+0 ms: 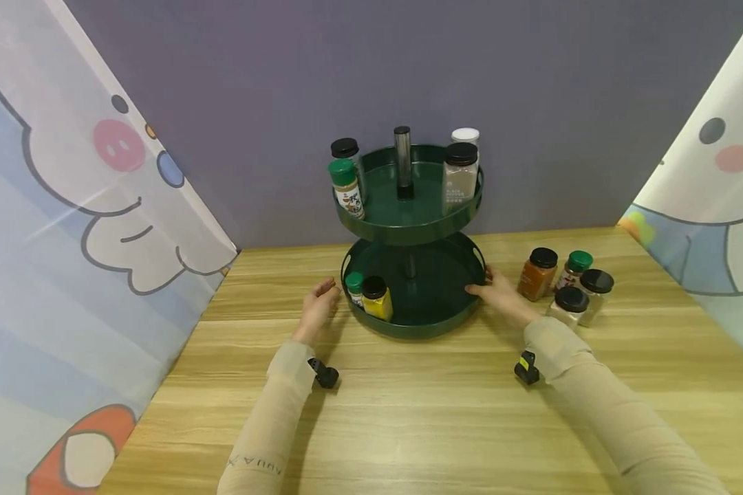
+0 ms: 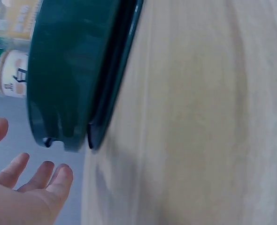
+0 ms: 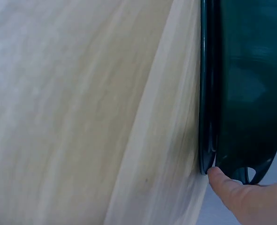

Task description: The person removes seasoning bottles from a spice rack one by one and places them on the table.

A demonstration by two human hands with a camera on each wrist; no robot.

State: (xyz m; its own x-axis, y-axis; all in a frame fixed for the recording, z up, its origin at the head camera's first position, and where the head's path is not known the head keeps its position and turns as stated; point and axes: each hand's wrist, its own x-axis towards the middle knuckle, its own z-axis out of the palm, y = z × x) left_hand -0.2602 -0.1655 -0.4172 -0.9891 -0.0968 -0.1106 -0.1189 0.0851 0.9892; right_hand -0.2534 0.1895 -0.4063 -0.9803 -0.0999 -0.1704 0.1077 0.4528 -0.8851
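The rack (image 1: 411,237) stands upright on the surface (image 1: 408,412), two trays on one post (image 1: 403,155). It looks like glossy coated metal, so I judge it stiff, rather slick to the skin and not easily broken, with some weight from its load. The upper tray (image 1: 430,182) carries jars (image 1: 349,198) at its left and right edges, among them a pepper jar (image 1: 459,182), so the rack would likely feel top-heavy and could shed one if tipped. The lower tray (image 1: 430,292) has only a yellow jar (image 1: 379,309) and a small green-capped jar (image 1: 354,284), both at its left front. Its slotted side walls seem the best hold, taken from both sides and kept level; the narrow gap above the base (image 3: 207,117) would let fingertips in.

The right hand (image 1: 501,297) holds the lower tray's right side, thumb over the rim and a fingertip (image 3: 215,174) against the low edge by the base. The left hand (image 1: 318,306) is wide, thumb well apart from the fingers, just beside the tray's left wall and touching nothing. Loose jars (image 1: 537,280) stand near the right hand
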